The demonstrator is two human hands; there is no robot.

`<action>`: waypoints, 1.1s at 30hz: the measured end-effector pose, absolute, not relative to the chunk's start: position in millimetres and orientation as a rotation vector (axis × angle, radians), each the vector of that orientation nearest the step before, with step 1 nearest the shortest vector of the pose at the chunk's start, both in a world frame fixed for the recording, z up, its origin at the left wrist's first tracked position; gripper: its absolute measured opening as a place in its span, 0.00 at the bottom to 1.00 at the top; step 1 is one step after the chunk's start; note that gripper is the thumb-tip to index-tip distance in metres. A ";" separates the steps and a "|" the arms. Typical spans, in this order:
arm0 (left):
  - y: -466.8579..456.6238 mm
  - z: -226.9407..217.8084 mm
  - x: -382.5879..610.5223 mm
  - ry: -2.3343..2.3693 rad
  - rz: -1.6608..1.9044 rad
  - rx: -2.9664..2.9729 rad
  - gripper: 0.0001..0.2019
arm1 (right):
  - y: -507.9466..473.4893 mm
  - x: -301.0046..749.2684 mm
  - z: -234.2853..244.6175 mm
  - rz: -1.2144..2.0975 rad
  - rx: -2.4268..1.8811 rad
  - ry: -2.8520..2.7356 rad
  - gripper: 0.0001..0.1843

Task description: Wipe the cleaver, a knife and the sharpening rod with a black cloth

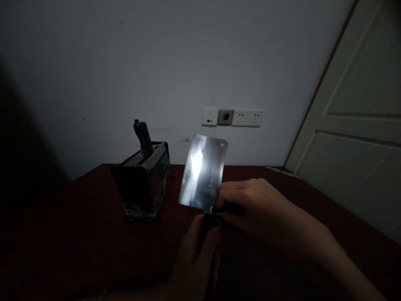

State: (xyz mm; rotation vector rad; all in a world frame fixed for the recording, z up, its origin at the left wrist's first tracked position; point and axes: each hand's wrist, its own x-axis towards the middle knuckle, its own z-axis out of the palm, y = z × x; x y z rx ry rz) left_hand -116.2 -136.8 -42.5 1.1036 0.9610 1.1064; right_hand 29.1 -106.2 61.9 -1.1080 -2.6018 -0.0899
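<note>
A cleaver (203,173) with a broad, shiny blade stands nearly upright in front of me, its blade pointing up and away. My left hand (196,255) is closed around its black handle (205,232), below the blade. At the lower right corner of the blade is my right hand (247,200), its fingers bent together around a dark object (232,209) too dim to name. Left of the cleaver stands a black knife block (142,179). Dark handles (144,136) stick up out of its top.
The dark red table (94,238) reaches back to a pale wall (150,62). Sockets and a switch (232,117) sit on the wall above the blade. A panelled door (354,113) borders the table on the right. A thin strip (282,171) lies near the back right edge.
</note>
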 end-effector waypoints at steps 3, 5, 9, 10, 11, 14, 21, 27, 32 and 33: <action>-137.1 -45.1 -114.3 0.980 1.110 1.019 0.17 | -106.1 27.6 63.2 -0.037 -1.161 -2.589 0.05; -137.6 -44.1 -114.5 0.980 1.111 1.010 0.17 | -106.2 26.7 64.1 -0.031 -1.175 -2.582 0.05; -139.4 -39.8 -118.2 0.914 1.058 1.087 0.16 | -105.7 23.4 64.1 -0.005 -1.197 -2.609 0.03; -139.9 -39.6 -119.3 0.905 1.047 1.093 0.16 | -105.4 22.0 63.5 -0.026 -1.202 -2.600 0.03; -140.4 -40.1 -120.2 0.903 1.045 1.094 0.16 | -105.2 20.5 62.7 -0.047 -1.200 -2.594 0.03; -141.7 -44.2 -121.4 0.940 1.082 1.098 0.17 | -104.8 18.0 60.1 -0.048 -1.154 -2.616 0.03; -140.4 -45.4 -119.5 1.014 1.099 1.193 0.16 | -107.8 28.2 62.2 0.030 -1.242 -2.599 0.05; -139.4 -42.7 -121.1 1.004 1.131 1.278 0.14 | -108.5 21.1 63.1 0.042 -1.189 -2.604 0.04; -140.4 -43.7 -121.7 0.955 1.168 1.289 0.12 | -109.7 23.9 64.8 0.108 -1.231 -2.619 0.04; -141.0 -43.7 -121.9 0.964 1.161 1.267 0.12 | -110.2 24.0 64.9 0.112 -1.228 -2.617 0.04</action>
